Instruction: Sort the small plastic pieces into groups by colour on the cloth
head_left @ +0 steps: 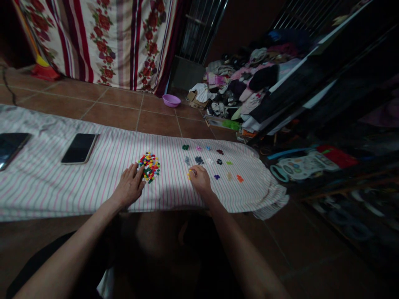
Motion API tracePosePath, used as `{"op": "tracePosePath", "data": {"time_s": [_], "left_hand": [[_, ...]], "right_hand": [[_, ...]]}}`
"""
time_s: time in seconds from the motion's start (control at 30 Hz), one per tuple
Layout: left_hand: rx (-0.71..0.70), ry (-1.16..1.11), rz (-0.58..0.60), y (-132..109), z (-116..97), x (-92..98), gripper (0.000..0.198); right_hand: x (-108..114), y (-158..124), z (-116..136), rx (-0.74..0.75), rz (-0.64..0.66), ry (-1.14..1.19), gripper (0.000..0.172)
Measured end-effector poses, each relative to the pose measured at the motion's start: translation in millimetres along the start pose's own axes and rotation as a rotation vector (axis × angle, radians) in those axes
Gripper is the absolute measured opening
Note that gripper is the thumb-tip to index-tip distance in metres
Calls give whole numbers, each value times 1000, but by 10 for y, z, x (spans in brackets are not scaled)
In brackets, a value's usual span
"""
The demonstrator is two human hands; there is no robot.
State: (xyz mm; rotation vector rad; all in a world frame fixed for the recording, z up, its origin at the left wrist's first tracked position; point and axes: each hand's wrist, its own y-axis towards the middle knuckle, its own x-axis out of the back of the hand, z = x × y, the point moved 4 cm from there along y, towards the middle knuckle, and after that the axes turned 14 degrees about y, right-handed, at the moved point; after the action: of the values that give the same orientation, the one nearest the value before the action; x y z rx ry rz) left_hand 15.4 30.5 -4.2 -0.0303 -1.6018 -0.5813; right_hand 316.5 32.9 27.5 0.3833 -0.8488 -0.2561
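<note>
A heap of small coloured pieces (149, 166) lies on a striped cloth (62, 182) spread over the tiled floor. My left hand (129, 187) rests flat beside the heap, fingers stretched out and touching its left edge. My right hand (199, 178) is curled, fingertips pinched on a small yellow piece (188, 174) on the cloth. Beyond it, small sorted clusters lie apart by colour: green (185, 147), dark blue-grey (198, 160), purple (217, 177), orange (240, 178).
Two dark phones (80, 148) (11, 147) lie on the cloth at left. A purple bowl (171, 100) sits on the tiles near a clothes pile (243, 87). A toy (304, 165) and dark shelving stand at right. A flowered curtain (102, 41) hangs behind.
</note>
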Motion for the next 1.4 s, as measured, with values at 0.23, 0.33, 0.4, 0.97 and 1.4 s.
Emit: {"op": "tracePosePath", "data": {"time_s": [0.23,0.33,0.4,0.97,1.4], "left_hand": [[10,1,49,9,5,3,53],[8,-7,57,10,0,15,52],[4,-17,44,8,-3,28,52],[17,-27,53,17,-25,81,50],[10,-26,3,5,-11,37,49]], "right_hand": [[-37,1,-81,-2,60,-61,22],[-40,-8,-93,-1,62,-49,25],[-36,-14,-80,4,56,-36,26],[-739,-147,894,127,242,210,28],[-909,-108,925,89,238,104,19]]}}
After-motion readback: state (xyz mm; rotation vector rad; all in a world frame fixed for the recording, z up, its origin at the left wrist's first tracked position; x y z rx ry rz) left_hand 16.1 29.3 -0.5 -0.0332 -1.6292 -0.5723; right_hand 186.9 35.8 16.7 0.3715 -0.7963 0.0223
